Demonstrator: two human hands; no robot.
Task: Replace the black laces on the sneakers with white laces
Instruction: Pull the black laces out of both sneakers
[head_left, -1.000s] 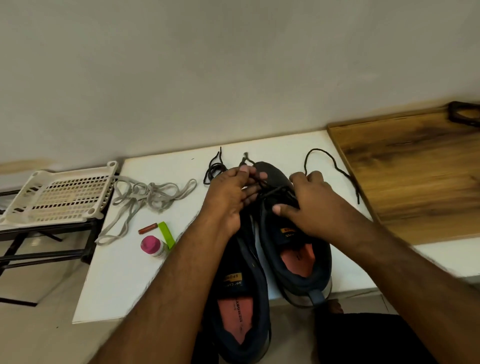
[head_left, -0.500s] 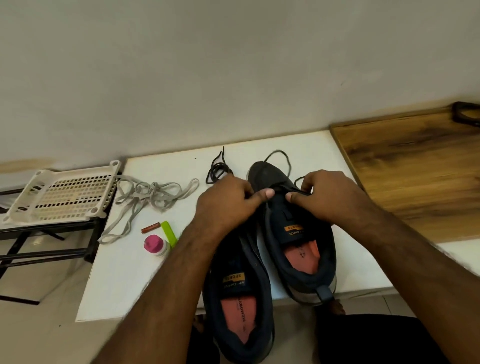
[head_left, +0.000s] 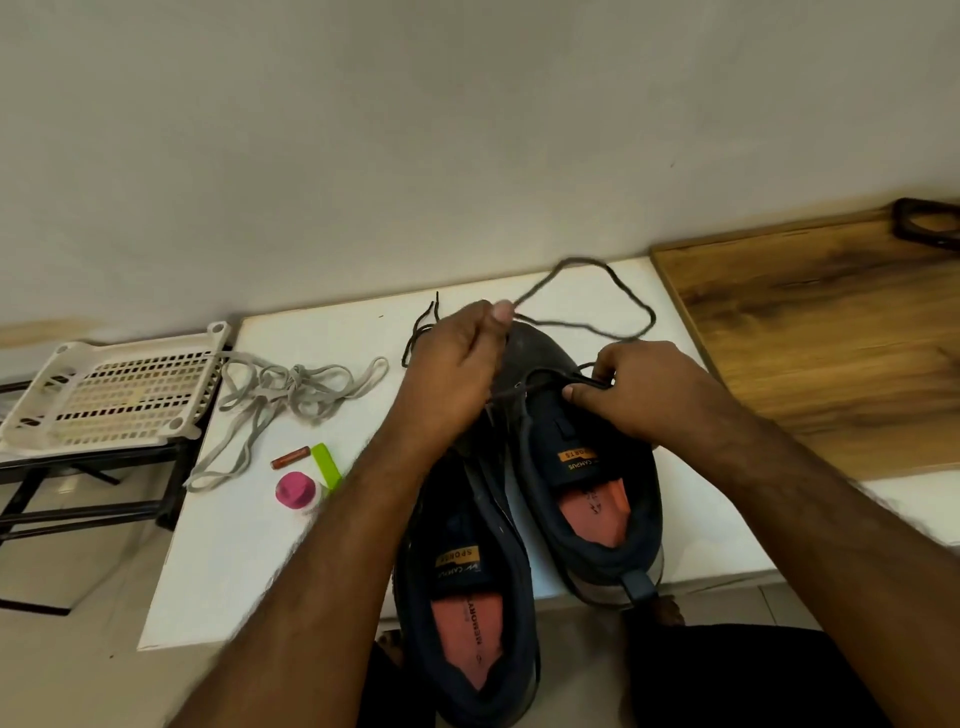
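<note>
Two dark sneakers with orange insoles stand side by side on the white table (head_left: 249, 561), toes away from me. My left hand (head_left: 457, 364) pinches the black lace (head_left: 613, 291) of the right sneaker (head_left: 592, 483), and a loose loop of it arcs above the toe. My right hand (head_left: 639, 389) grips that sneaker at its eyelets, thumb on the tongue. The left sneaker (head_left: 467, 597) lies under my left forearm and overhangs the table's front edge. A second black lace (head_left: 421, 332) lies behind my left hand. The pale grey-white laces (head_left: 291, 395) lie tangled at the left.
A white slotted plastic rack (head_left: 114, 395) sits on a black frame left of the table. A small red stick (head_left: 290, 457), a green bar (head_left: 327, 465) and a pink cap (head_left: 295, 488) lie near the laces. A wooden board (head_left: 831, 353) adjoins on the right.
My left hand has lifted away from the eyelets and drawn the black lace out into a raised loop over the toe. My right hand stays on the right sneaker.
</note>
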